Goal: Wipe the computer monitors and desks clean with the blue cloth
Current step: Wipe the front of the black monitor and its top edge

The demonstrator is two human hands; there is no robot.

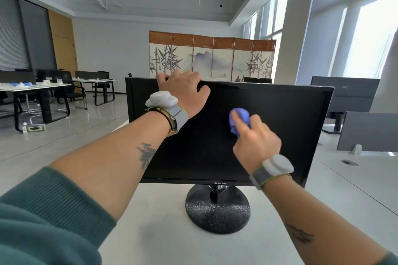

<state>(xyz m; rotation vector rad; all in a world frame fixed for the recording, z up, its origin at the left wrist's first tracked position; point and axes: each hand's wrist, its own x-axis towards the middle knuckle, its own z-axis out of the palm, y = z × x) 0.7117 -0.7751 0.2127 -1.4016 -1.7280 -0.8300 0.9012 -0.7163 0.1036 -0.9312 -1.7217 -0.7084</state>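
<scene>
Sleeve (43, 221) cropped; R hand (256, 135) half-hides cloth (240, 114).

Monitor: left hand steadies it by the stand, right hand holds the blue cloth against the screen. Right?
Not quite. In the head view the left hand grips the top edge of the monitor, fingers hooked over it, not the stand. The right hand does hold the blue cloth against the screen.
</scene>
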